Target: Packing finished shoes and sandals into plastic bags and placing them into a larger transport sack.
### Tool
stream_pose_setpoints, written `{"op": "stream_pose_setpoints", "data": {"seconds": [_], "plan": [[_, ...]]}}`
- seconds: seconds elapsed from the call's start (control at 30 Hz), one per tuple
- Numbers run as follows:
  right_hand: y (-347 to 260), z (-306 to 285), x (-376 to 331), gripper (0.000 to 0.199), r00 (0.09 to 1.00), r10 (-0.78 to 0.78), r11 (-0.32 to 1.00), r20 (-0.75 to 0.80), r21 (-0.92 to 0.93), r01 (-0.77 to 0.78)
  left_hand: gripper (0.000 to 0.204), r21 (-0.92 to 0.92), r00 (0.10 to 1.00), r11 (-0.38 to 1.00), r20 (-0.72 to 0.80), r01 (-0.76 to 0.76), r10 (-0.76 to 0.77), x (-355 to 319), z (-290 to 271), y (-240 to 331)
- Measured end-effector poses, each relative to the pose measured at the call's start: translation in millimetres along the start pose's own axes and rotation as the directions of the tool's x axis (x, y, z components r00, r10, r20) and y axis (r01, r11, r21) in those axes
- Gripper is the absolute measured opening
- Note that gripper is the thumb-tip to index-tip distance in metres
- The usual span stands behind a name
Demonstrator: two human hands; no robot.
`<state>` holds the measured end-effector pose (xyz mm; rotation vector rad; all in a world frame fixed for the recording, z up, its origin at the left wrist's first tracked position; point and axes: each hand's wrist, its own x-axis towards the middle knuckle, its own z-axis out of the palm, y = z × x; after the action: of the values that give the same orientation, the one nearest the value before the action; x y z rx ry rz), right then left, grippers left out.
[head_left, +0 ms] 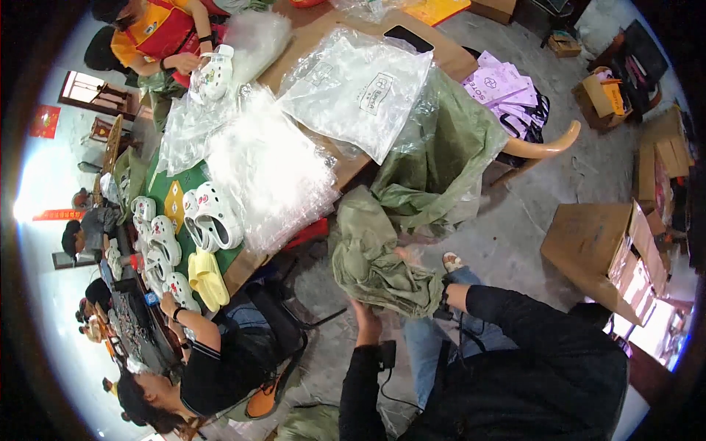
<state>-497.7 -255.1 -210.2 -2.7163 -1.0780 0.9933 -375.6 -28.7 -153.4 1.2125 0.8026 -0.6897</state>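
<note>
A crumpled olive-green woven sack (pixel 375 257) is bunched up in front of me, between my two hands. My left hand (pixel 365 323) grips its lower left side, with part of the fingers behind the cloth. From the right, my right hand (pixel 450 295) reaches into the bunched sack, which covers most of it. A small patch of skin shows at the sack's upper right edge; how those fingers are set is hidden. A second green sack (pixel 448 162) hangs over the table corner just beyond, close to the one I hold.
Clear plastic bags (pixel 268 169) lie piled on the table (pixel 349 170), with a phone (pixel 409 38) behind. White clogs (pixel 217 217) and yellow slides (pixel 208 281) stand left. A seated co-worker (pixel 220 367) and another person (pixel 158 33) work there. Right are a wooden chair (pixel 544 149) and a cardboard box (pixel 588 246).
</note>
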Motion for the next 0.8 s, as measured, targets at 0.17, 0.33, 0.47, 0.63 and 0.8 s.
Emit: {"op": "stream_pose_setpoints", "data": {"seconds": [0.17, 0.33, 0.47, 0.63, 0.8], "plan": [[89, -93, 151, 0.031, 0.264, 0.683, 0.604, -0.681, 0.73, 0.319, 0.06, -0.125, 0.878, 0.978, 0.471, 0.165, -0.088, 75, 4, 18], [176, -54, 193, 0.043, 0.522, 0.618, 0.786, -0.588, 0.44, -0.434, 0.056, 0.564, 0.927, 0.815, 0.217, 0.136, -0.305, 81, -4, 52], [194, -98, 255, 0.037, 0.536, 0.844, 0.26, 0.006, 0.87, -0.42, 0.053, 0.484, 0.862, 0.82, 0.226, 0.305, -0.454, 85, -99, 77], [321, 64, 280, 0.043, 0.218, 0.972, -0.218, 0.085, 0.665, 0.714, 0.045, 0.558, 0.808, 0.748, 0.215, 0.359, -0.549, 115, -97, 71], [261, 36, 314, 0.039, 0.657, 0.752, -0.091, 0.053, 0.996, 0.024, 0.042, 0.351, 0.93, 0.884, 0.083, 0.31, -0.359, 102, -152, 91]]}}
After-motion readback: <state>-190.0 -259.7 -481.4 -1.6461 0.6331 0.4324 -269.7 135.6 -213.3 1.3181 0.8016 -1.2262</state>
